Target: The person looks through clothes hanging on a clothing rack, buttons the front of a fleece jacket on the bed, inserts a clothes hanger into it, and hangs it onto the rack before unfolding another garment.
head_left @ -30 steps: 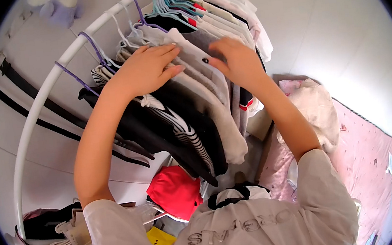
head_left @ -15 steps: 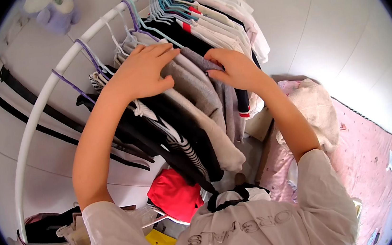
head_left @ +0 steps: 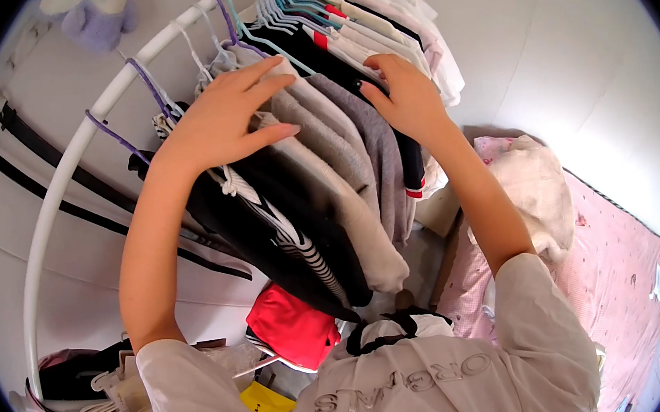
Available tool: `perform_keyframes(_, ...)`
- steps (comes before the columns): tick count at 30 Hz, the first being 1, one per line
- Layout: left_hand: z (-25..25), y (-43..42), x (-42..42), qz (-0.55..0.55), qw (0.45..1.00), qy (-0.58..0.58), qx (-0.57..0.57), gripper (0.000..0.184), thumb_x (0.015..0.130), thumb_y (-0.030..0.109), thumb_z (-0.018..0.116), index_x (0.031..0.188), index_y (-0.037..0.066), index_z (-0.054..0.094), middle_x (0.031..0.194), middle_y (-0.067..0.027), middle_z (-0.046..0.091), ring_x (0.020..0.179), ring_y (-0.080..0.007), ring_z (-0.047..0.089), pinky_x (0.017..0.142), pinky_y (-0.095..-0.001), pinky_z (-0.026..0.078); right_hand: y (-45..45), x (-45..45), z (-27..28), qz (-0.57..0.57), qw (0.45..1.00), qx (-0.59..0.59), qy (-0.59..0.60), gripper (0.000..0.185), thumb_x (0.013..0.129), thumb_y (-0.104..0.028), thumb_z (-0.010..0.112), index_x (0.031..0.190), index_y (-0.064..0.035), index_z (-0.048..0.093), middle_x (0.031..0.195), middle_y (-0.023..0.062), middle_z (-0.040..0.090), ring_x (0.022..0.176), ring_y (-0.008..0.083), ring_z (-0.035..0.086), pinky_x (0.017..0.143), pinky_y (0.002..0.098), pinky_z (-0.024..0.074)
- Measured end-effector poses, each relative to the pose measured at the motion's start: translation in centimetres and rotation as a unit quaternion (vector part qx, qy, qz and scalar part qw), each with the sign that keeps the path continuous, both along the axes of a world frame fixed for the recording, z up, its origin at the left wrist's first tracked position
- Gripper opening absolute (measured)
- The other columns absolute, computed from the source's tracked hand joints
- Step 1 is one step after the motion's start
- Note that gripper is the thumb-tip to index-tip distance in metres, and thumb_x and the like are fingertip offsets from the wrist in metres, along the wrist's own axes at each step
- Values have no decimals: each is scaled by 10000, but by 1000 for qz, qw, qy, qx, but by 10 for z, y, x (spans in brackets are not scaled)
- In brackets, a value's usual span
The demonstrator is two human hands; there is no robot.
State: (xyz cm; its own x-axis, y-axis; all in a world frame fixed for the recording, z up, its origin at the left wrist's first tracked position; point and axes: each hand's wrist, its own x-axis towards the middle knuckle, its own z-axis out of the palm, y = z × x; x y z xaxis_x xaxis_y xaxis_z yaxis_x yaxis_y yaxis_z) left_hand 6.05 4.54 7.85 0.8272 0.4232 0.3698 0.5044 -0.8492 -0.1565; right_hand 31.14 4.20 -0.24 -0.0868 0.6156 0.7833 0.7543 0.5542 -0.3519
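- Clothes of soft cloth (head_left: 331, 178) hang in a row on a curved white rod (head_left: 54, 187).
- They are black, gray, cream and white, and they hang close together.
- One fluffy cream top (head_left: 369, 230) hangs low near a smooth gray top (head_left: 381, 152).
- A black top with red and white edges (head_left: 411, 161) hangs under the right hand (head_left: 409, 101).
- The left hand (head_left: 220, 121) is spread wide over the gray and cream tops, its thumb apart from its fingers.
- The right hand is bent, with a gap between thumb and fingertips. I can't tell if it touches the black top.
- The left hand hides some collars and hanger ends.
- Black-and-white striped cloth (head_left: 302, 245) is partly tucked behind black cloth.
- White clothes (head_left: 415, 20) at the far end overlap, so they are hard to count.
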Motion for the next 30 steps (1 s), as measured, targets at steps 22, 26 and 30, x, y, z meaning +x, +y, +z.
perform_keyframes(22,-25,-87,-91,-59,996,-49,52,495,408,437,681,631,39,488,567,-56,357,525,-229,400,493,-314,343,-90,-86,26,67,979,78,-176,422,669,-200,648,1020,-8,515,897,110,556,844,252,532,714,330,439)
perform_keyframes(26,-24,-90,-88,-64,994,-56,67,523,431,450,693,681,31,507,575,-58,376,533,-232,413,505,-317,353,-102,-100,24,78,973,-88,-200,431,656,-173,640,1030,-5,507,940,113,534,891,265,509,706,329,440)
perform_keyframes(30,-21,-96,-95,-49,997,-33,49,547,419,466,692,715,37,526,579,-50,391,541,-223,430,498,-314,347,-104,-103,10,64,975,152,-150,433,661,-154,632,1050,-17,497,912,99,528,843,258,509,674,332,444)
